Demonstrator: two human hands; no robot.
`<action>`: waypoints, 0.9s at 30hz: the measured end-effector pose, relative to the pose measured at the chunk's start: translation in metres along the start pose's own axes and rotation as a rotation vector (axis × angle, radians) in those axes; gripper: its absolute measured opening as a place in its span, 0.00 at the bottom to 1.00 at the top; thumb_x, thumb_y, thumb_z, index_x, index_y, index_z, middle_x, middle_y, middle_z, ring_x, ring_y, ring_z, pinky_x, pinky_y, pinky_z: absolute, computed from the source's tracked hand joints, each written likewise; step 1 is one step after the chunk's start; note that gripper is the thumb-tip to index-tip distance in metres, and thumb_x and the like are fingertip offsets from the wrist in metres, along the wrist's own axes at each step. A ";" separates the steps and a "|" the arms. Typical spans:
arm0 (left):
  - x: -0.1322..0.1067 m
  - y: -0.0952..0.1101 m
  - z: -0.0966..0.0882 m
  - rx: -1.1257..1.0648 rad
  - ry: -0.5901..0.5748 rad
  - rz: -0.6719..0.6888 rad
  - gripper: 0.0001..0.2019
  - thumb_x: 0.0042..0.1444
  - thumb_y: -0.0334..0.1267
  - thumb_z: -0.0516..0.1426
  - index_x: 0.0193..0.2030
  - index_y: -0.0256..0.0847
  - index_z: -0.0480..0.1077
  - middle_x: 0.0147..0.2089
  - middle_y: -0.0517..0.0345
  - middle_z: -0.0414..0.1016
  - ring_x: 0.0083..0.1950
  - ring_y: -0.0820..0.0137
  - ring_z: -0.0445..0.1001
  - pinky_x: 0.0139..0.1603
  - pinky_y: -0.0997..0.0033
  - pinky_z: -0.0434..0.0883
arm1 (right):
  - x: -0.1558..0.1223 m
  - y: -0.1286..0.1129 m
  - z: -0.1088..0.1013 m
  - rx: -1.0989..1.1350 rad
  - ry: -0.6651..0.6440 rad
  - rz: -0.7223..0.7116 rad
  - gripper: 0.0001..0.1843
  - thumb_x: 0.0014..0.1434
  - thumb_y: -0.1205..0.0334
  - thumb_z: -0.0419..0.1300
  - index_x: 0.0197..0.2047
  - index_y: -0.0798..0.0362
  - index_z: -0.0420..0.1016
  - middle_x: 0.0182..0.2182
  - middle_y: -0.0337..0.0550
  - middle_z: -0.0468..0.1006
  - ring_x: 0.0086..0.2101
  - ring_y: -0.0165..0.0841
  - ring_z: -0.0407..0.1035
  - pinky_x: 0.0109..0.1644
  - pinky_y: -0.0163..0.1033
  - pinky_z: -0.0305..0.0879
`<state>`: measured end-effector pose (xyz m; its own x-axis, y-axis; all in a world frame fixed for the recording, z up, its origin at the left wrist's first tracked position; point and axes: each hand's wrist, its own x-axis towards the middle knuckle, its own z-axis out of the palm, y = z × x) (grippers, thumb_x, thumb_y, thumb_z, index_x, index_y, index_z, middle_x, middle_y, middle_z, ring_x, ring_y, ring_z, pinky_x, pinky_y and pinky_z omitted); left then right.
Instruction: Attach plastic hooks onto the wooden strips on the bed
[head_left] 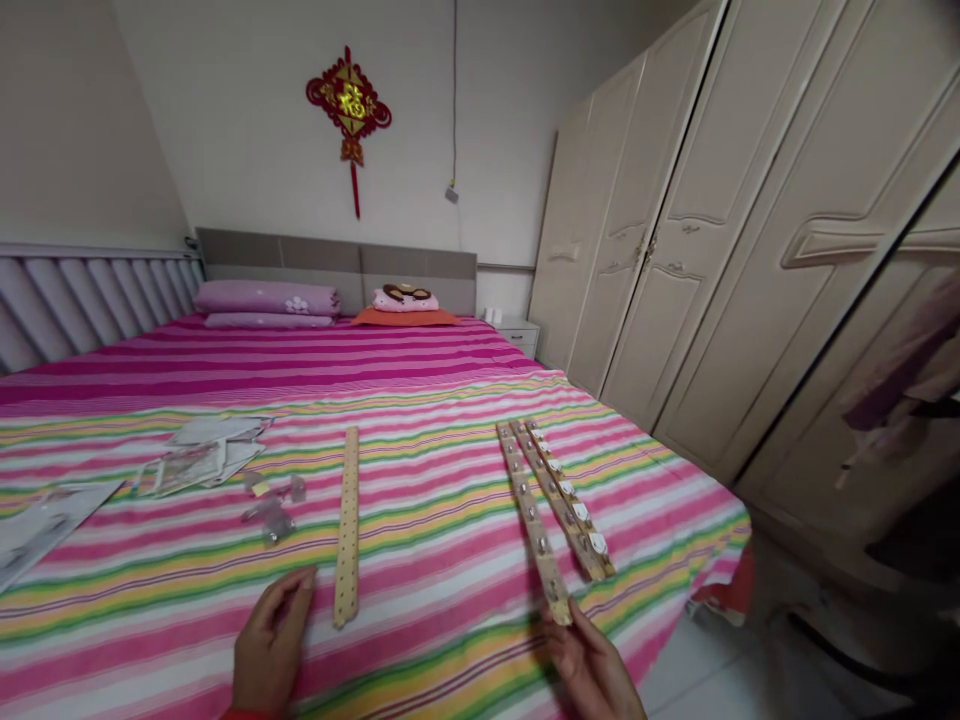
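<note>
My right hand (pixel 589 660) pinches the near end of a long narrow strip (pixel 529 512), with several small shiny metal pieces set in a row along it. Two similar strips lie side by side just right of it: one strip (pixel 551 487) carries metal pieces, the other strip (pixel 568 489) white-and-silver ones. My left hand (pixel 271 640) is closed over the bed, thumb and fingers together, with nothing visible in it. Right of that hand lies a bare beige strip (pixel 348 530) with rows of small holes. Beyond the hand are small clear plastic bags (pixel 274 515).
Flat clear packets (pixel 199 460) are piled on the striped bedsheet (pixel 420 590), and another packet (pixel 52 525) lies at the left edge. Folded purple bedding (pixel 266 298) is by the headboard (pixel 315 258). Wardrobes (pixel 690 230) stand along the right, with a white bedside cabinet (pixel 517 333) behind.
</note>
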<state>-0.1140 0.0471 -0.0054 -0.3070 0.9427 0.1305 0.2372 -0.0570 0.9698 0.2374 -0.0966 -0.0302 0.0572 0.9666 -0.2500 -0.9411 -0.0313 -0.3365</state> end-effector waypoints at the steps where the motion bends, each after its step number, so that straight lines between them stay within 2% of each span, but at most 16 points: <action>1: -0.005 0.009 0.004 -0.050 -0.015 -0.013 0.27 0.39 0.60 0.60 0.40 0.39 0.75 0.45 0.51 0.78 0.51 0.55 0.72 0.52 0.60 0.70 | 0.000 0.006 0.005 -0.005 -0.013 0.018 0.12 0.47 0.64 0.70 0.34 0.60 0.75 0.27 0.41 0.75 0.25 0.23 0.65 0.29 0.27 0.65; 3: -0.018 0.026 0.017 -0.169 -0.085 -0.083 0.29 0.39 0.60 0.60 0.42 0.39 0.74 0.47 0.50 0.77 0.52 0.55 0.72 0.51 0.60 0.71 | 0.002 0.021 0.016 -0.016 -0.038 0.043 0.12 0.47 0.65 0.70 0.35 0.59 0.75 0.28 0.41 0.75 0.26 0.23 0.66 0.30 0.27 0.65; 5: -0.034 0.040 0.033 -0.344 -0.208 -0.193 0.30 0.41 0.59 0.61 0.46 0.39 0.73 0.51 0.48 0.75 0.56 0.55 0.70 0.53 0.60 0.70 | 0.007 0.037 0.029 -0.028 -0.067 0.074 0.12 0.48 0.64 0.70 0.35 0.58 0.76 0.29 0.42 0.76 0.26 0.23 0.66 0.31 0.27 0.65; 8: -0.062 0.050 0.060 -0.597 -0.419 -0.294 0.32 0.44 0.55 0.62 0.55 0.44 0.68 0.64 0.48 0.63 0.63 0.56 0.62 0.59 0.60 0.66 | 0.020 0.064 0.052 -0.048 -0.116 0.135 0.12 0.49 0.64 0.69 0.36 0.58 0.77 0.29 0.43 0.77 0.26 0.23 0.67 0.29 0.27 0.65; 10: -0.075 0.051 0.076 -0.646 -0.427 -0.341 0.38 0.44 0.53 0.63 0.62 0.47 0.60 0.67 0.45 0.57 0.65 0.55 0.60 0.59 0.58 0.65 | 0.031 0.084 0.070 -0.071 -0.144 0.151 0.11 0.48 0.65 0.69 0.36 0.57 0.77 0.29 0.43 0.78 0.26 0.24 0.69 0.30 0.27 0.65; 12: -0.079 0.052 0.086 -0.647 -0.422 -0.272 0.47 0.40 0.48 0.66 0.67 0.48 0.50 0.69 0.44 0.52 0.66 0.55 0.57 0.60 0.60 0.64 | 0.042 0.105 0.088 -0.110 -0.178 0.133 0.09 0.49 0.65 0.69 0.35 0.56 0.77 0.30 0.42 0.79 0.26 0.25 0.69 0.31 0.29 0.66; 13: -0.077 0.053 0.089 -0.625 -0.390 -0.235 0.51 0.38 0.45 0.68 0.68 0.47 0.48 0.69 0.44 0.51 0.67 0.55 0.56 0.60 0.62 0.64 | 0.047 0.116 0.097 -0.138 -0.201 0.117 0.09 0.49 0.65 0.69 0.35 0.55 0.77 0.30 0.43 0.79 0.27 0.27 0.70 0.32 0.31 0.66; 15: -0.066 0.056 0.087 -0.567 -0.299 -0.187 0.52 0.36 0.43 0.69 0.68 0.46 0.48 0.69 0.46 0.53 0.67 0.57 0.57 0.60 0.67 0.65 | 0.055 0.135 0.113 -0.201 -0.251 0.095 0.09 0.51 0.63 0.67 0.38 0.54 0.78 0.31 0.43 0.79 0.28 0.29 0.70 0.31 0.33 0.66; 19: -0.027 0.057 0.070 -0.534 -0.153 -0.202 0.42 0.42 0.45 0.66 0.64 0.42 0.56 0.61 0.46 0.66 0.59 0.61 0.67 0.53 0.71 0.69 | 0.070 0.166 0.137 -0.310 -0.288 0.129 0.13 0.50 0.64 0.68 0.41 0.54 0.78 0.29 0.42 0.78 0.26 0.29 0.68 0.29 0.32 0.63; 23: 0.004 0.049 0.053 -0.541 -0.089 -0.260 0.37 0.41 0.49 0.66 0.58 0.38 0.64 0.47 0.45 0.76 0.44 0.63 0.77 0.38 0.72 0.73 | 0.080 0.186 0.151 -0.357 -0.240 0.174 0.17 0.45 0.61 0.71 0.40 0.55 0.77 0.26 0.39 0.76 0.22 0.24 0.64 0.27 0.29 0.59; 27: 0.022 0.043 0.044 -0.510 -0.095 -0.247 0.35 0.41 0.54 0.64 0.54 0.36 0.69 0.34 0.51 0.78 0.33 0.66 0.77 0.29 0.72 0.72 | 0.089 0.197 0.160 -0.402 -0.184 0.156 0.19 0.41 0.60 0.73 0.38 0.56 0.77 0.23 0.36 0.74 0.20 0.22 0.61 0.24 0.27 0.55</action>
<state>-0.0703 0.0800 0.0303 -0.2067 0.9724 -0.1085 -0.3125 0.0395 0.9491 0.0042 0.0238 0.0267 -0.1689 0.9704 -0.1724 -0.7281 -0.2408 -0.6418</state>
